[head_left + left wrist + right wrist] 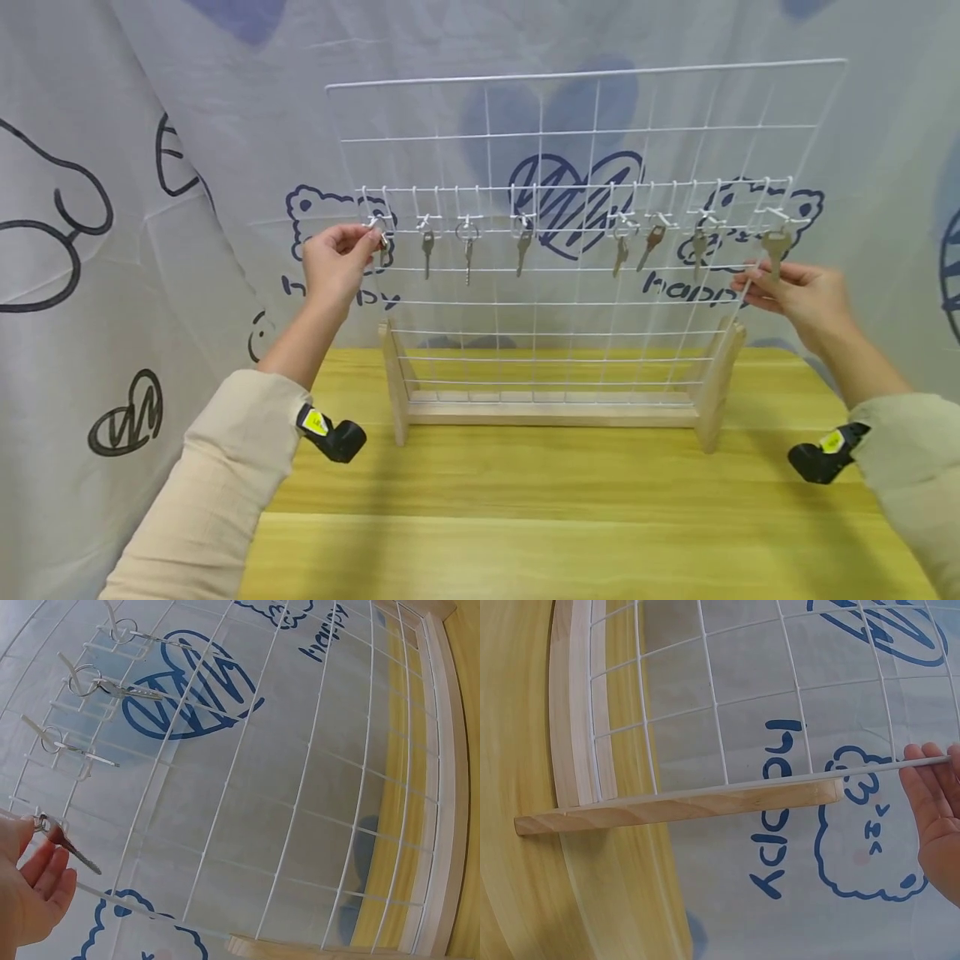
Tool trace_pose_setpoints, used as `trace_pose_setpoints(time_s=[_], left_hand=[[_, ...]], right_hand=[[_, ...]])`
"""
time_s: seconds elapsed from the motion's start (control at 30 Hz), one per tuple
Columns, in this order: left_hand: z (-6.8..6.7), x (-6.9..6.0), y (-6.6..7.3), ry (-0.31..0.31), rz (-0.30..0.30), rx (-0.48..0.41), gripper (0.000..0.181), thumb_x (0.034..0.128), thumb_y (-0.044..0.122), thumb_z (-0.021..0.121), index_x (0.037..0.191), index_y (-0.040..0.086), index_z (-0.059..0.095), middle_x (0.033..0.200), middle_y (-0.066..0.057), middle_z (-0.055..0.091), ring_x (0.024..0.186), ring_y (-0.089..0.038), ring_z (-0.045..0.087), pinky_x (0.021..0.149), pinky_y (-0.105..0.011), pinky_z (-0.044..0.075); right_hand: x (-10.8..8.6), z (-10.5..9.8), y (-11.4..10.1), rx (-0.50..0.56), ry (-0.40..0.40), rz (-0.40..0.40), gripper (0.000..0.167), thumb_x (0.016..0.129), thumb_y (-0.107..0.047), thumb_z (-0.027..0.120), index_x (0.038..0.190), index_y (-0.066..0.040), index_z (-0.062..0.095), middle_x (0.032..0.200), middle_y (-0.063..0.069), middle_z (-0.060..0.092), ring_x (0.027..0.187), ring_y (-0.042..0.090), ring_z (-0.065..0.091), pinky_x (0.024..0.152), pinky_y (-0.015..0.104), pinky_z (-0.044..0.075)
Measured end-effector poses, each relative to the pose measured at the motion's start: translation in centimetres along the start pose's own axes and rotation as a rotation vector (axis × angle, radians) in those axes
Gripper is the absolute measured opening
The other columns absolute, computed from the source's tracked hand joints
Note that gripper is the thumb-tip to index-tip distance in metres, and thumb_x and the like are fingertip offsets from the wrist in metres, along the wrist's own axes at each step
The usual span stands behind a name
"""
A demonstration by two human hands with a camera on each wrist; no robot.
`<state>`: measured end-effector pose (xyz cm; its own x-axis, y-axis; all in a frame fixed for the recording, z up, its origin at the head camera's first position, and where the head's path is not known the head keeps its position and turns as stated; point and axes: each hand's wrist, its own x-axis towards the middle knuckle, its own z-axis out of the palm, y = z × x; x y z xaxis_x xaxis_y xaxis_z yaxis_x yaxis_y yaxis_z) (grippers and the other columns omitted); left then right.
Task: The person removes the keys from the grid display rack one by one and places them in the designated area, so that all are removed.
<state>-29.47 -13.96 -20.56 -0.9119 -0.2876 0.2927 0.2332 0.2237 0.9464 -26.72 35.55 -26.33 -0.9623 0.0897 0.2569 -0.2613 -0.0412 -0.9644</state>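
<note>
A white wire grid (534, 303) stands upright with a row of keys hanging from its hooks. At the left end my left hand (335, 265) pinches the ring of a key (385, 247) at the leftmost hook; in the left wrist view that key (73, 850) points away from the fingers of the hand (34, 889). My right hand (806, 298) holds the grid's right edge, below the rightmost key (776, 245). The right wrist view has its fingers around the edge wire (874, 767), the hand (936, 817) partly out of frame.
The grid stands in a wooden base (551, 415) with two slanted side posts, on a yellow wood-grain table (555, 483). Other keys, such as one in the middle (523, 250), hang between the hands. A printed curtain (225, 167) covers the back and left side.
</note>
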Motion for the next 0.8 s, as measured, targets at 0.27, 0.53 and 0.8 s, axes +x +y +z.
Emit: trace_pose_setpoints(time_s=[0.27, 0.53, 0.8], left_hand=[[-0.8, -0.1, 0.4, -0.048, 0.04, 0.073, 0.017, 0.0873, 0.017, 0.065, 0.099, 0.004, 0.065, 0.079, 0.012, 0.059, 0.074, -0.001, 0.056, 0.068, -0.008, 0.049], [-1.5, -0.3, 1.1, -0.076, 0.033, 0.073, 0.018, 0.088, 0.011, 0.063, 0.101, -0.001, 0.064, 0.073, 0.016, 0.059, 0.068, 0.003, 0.058, 0.069, -0.008, 0.053], [-1.9, -0.5, 1.5, -0.102, 0.026, 0.072, 0.023, 0.0873, 0.013, 0.064, 0.105, -0.002, 0.063, 0.074, 0.015, 0.06, 0.07, 0.002, 0.06, 0.073, -0.011, 0.054]], right_hand=[[-0.2, 0.1, 0.2, -0.006, 0.018, 0.011, 0.007, 0.084, -0.016, 0.066, 0.082, -0.017, 0.073, 0.075, -0.008, 0.072, 0.071, 0.004, 0.069, 0.064, 0.016, 0.057], [-0.2, 0.2, 0.2, -0.02, 0.003, 0.022, 0.006, 0.085, -0.016, 0.066, 0.083, -0.017, 0.072, 0.076, -0.008, 0.072, 0.072, 0.004, 0.069, 0.066, 0.016, 0.057], [-0.2, 0.1, 0.0, -0.055, 0.011, 0.01, 0.008, 0.085, -0.017, 0.065, 0.083, -0.019, 0.072, 0.076, -0.01, 0.072, 0.072, 0.003, 0.068, 0.064, 0.015, 0.057]])
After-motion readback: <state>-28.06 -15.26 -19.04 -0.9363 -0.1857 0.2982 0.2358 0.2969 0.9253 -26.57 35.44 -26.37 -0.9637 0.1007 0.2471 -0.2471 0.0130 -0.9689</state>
